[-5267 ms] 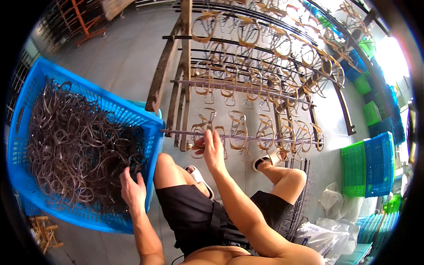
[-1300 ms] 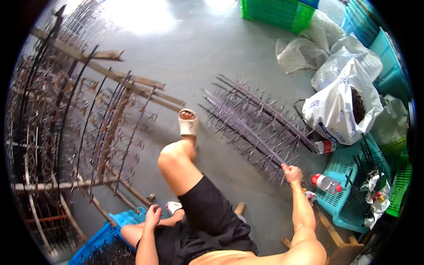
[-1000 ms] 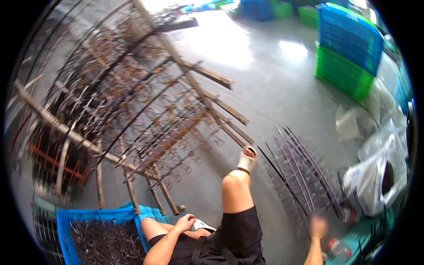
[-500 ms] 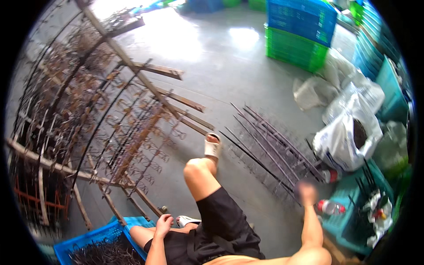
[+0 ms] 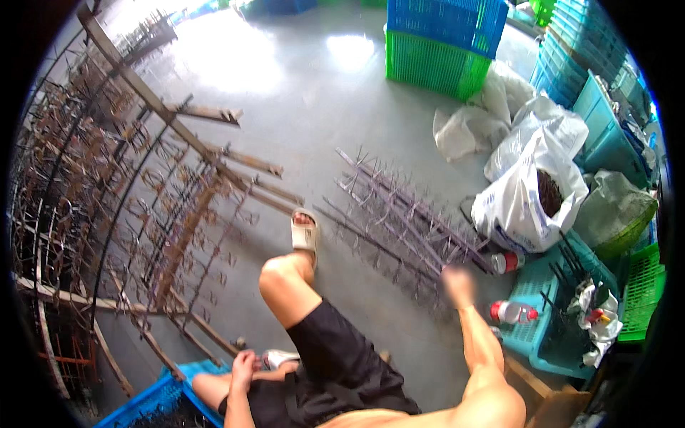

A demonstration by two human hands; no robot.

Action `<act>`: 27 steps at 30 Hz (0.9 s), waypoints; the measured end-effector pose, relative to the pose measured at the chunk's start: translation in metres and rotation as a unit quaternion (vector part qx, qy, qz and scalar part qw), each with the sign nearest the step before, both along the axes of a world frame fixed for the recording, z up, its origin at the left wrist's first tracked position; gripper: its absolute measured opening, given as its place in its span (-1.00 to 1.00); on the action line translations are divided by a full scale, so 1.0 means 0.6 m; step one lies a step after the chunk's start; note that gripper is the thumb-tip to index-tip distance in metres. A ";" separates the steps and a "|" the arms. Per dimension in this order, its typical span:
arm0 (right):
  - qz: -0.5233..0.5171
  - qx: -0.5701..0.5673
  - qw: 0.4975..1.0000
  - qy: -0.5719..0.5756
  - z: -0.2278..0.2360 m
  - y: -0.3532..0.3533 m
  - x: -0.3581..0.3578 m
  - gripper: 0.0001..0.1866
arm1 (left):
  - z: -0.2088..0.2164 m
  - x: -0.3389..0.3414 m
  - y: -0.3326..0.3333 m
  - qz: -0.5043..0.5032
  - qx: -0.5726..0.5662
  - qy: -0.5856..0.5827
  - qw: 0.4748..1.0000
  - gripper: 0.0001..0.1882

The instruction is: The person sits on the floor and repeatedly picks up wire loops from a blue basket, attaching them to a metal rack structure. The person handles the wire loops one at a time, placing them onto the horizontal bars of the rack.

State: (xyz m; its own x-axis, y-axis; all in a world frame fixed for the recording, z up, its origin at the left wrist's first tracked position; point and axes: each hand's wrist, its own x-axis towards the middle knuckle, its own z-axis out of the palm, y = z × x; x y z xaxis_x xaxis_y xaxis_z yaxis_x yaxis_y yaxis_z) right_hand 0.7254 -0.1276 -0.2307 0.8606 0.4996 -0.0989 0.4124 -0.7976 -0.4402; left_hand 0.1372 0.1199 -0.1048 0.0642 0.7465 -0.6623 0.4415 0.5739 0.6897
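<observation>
My right hand (image 5: 459, 287) reaches down to the near end of several purplish metal rods with short prongs, a hanging rack (image 5: 403, 214) lying on the floor. It is blurred, so I cannot tell whether its fingers grip a rod end. Beside my left thigh, my left hand (image 5: 245, 364) has its fingers curled in, with nothing seen in them. Close below that hand, a blue crate (image 5: 143, 404) holds a heap of dark thin metal pieces.
To the left stands a large frame (image 5: 135, 82) hung with wire hooks. On the right are a white sack (image 5: 519, 203), a teal basket (image 5: 524, 340) and a red-labelled bottle (image 5: 512, 312). Stacked blue and green crates (image 5: 437, 65) stand farther off.
The whole view has shifted, so the scene sits farther left and higher. My right hand stays at the near end of the rods; my left hand stays by the thigh.
</observation>
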 end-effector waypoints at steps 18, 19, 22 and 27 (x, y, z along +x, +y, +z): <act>-0.058 0.204 0.976 -0.057 0.302 -0.151 0.005 -0.54 | 0.075 0.082 0.021 -0.019 0.148 -0.096 0.984 -0.79; -0.055 0.204 0.974 -0.080 0.335 -0.168 0.002 -0.56 | 0.120 0.111 0.028 -0.051 0.196 -0.132 0.970 -0.79; -0.015 0.224 0.961 -0.161 0.446 -0.253 -0.006 -0.59 | 0.267 0.225 0.069 -0.136 0.312 -0.221 0.914 -0.74; 0.088 0.158 0.941 -0.284 0.560 -0.232 0.001 -0.53 | 0.376 0.262 0.176 -0.113 0.333 -0.355 0.866 -0.41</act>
State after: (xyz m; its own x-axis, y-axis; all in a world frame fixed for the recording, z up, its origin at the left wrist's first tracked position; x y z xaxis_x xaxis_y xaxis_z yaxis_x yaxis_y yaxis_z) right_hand 0.7258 -0.2665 0.1051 0.6311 0.5657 0.5307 0.7662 -0.5614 -0.3127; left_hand 0.2941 0.2255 0.1211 0.4722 0.8634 0.1776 -0.1813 -0.1021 0.9781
